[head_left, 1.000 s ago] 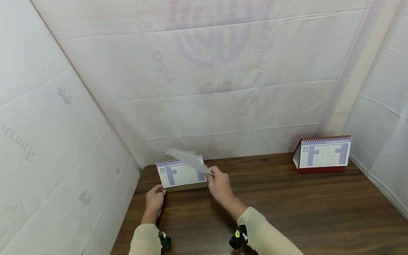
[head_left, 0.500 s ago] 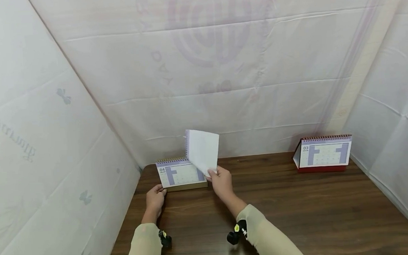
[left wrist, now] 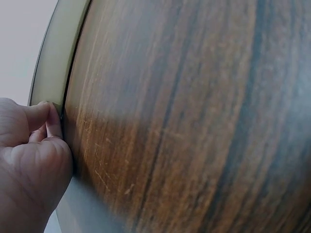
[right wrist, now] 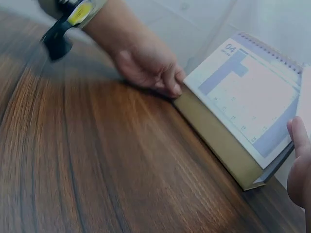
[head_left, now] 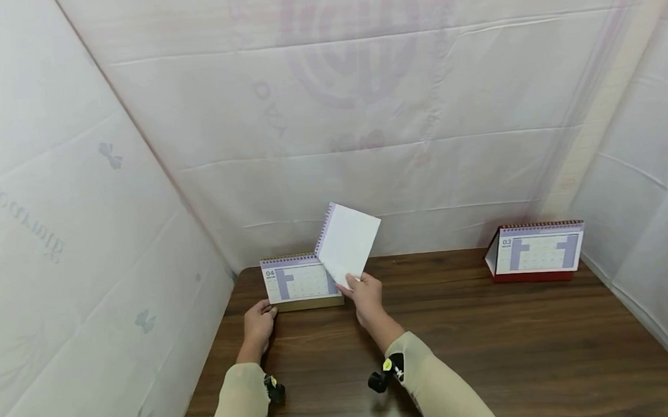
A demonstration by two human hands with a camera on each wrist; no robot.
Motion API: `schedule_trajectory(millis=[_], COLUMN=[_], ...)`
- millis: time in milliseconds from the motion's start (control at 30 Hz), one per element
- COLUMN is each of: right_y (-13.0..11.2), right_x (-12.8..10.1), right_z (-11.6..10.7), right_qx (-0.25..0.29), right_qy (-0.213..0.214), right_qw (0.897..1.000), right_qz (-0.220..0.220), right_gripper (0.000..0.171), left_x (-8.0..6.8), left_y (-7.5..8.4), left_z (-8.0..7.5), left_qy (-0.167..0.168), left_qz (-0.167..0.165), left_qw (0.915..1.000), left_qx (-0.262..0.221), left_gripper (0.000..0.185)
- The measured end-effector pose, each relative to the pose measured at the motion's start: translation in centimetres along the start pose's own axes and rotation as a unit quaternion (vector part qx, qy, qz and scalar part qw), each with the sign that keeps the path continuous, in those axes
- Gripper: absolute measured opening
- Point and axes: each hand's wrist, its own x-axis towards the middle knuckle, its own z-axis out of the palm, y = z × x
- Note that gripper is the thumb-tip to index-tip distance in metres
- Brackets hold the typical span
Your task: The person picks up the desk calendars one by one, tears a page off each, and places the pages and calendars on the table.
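A desk calendar (head_left: 304, 280) showing 04, with a gold base and gold ring binding, stands at the table's back left. My left hand (head_left: 259, 324) pinches the lower left corner of its base; in the left wrist view the thumb and fingertip meet at the gold strip (left wrist: 58, 58). My right hand (head_left: 367, 297) pinches the lower corner of a white calendar page (head_left: 348, 240) between thumb and fingers. That page is tilted up and right, its blank side facing me. Its notched purple edge stands mostly free of the rings, its lower end overlapping the binding's right part.
Another desk calendar (head_left: 540, 248), showing 03 on a red base, stands at the back right of the brown wooden table (head_left: 489, 351). White printed sheeting (head_left: 395, 186) hangs close behind the table and along both sides.
The page has swung from lying nearly edge-on over the calendar to tilted up and right, its notched edge lifting off the rings. My left hand stays at the base corner.
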Motion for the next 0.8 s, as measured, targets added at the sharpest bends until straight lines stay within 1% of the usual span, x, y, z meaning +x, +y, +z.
schedule_trajectory(millis=[300,500,633,800], right_y=[0.5,0.6,0.6,0.8], right_x=[-0.1,-0.3,-0.7,-1.0], right_z=[0.1,0.4,0.7,1.2], right_qx=[0.037,0.099,0.115,0.142], right_qy=[0.017,0.038,0.044,0.052], right_qw=[0.999,0.994,0.992,0.988], right_qz=[0.014,0.020,0.025,0.025], right_gripper=[0.033,0.034,0.032,0.030], left_x=[-0.1,-0.1,-0.2,-0.3], left_y=[-0.1,-0.2,-0.2,-0.2], left_z=[0.0,0.1,-0.1,0.0], left_qy=[0.005,0.012,0.015,0.011], left_qz=[0.000,0.010,0.006,0.006], left_qw=[1.0000,0.9999,0.9999,0.9999], left_qx=[0.002,0.002,0.001,0.002], left_gripper=[0.035,0.034,0.033,0.035])
